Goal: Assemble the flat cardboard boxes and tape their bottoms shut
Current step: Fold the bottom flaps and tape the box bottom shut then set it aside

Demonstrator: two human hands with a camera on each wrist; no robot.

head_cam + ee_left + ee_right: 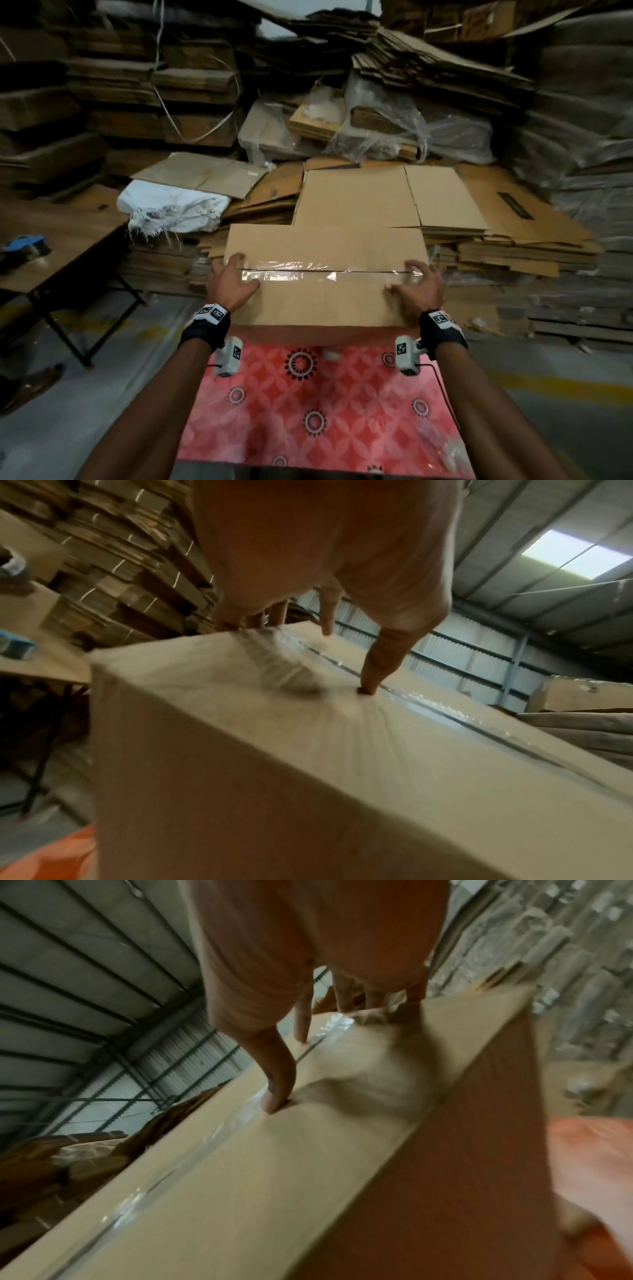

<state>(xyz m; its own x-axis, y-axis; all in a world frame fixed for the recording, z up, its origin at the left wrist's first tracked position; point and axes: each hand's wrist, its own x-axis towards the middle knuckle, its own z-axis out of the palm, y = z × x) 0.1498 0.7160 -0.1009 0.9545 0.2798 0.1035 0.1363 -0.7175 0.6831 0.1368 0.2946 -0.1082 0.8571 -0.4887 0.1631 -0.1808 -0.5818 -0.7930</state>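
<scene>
A brown cardboard box (pixel 325 305) stands on the table with the red patterned cloth (pixel 318 411), its closed flaps facing up. Clear tape (pixel 325 274) runs along the centre seam from end to end and looks wrinkled. My left hand (pixel 245 270) rests on the box's left end, thumb (pixel 383 664) and forefinger tips pressing on the top by the tape while the other fingers reach over the edge. At the right end my right hand (pixel 404 277) mirrors it, the thumb (pixel 277 1080) pushing down beside the seam. Both wrist views of the box (pixel 274 777) (pixel 257 1191) are blurred.
A stack of flat cardboard boxes (pixel 376 198) lies just behind the table, with taller piles and plastic-wrapped bundles all around. A white sack (pixel 171 205) sits at the left. A blue tape dispenser (pixel 25 245) lies on a wooden side table (pixel 75 236).
</scene>
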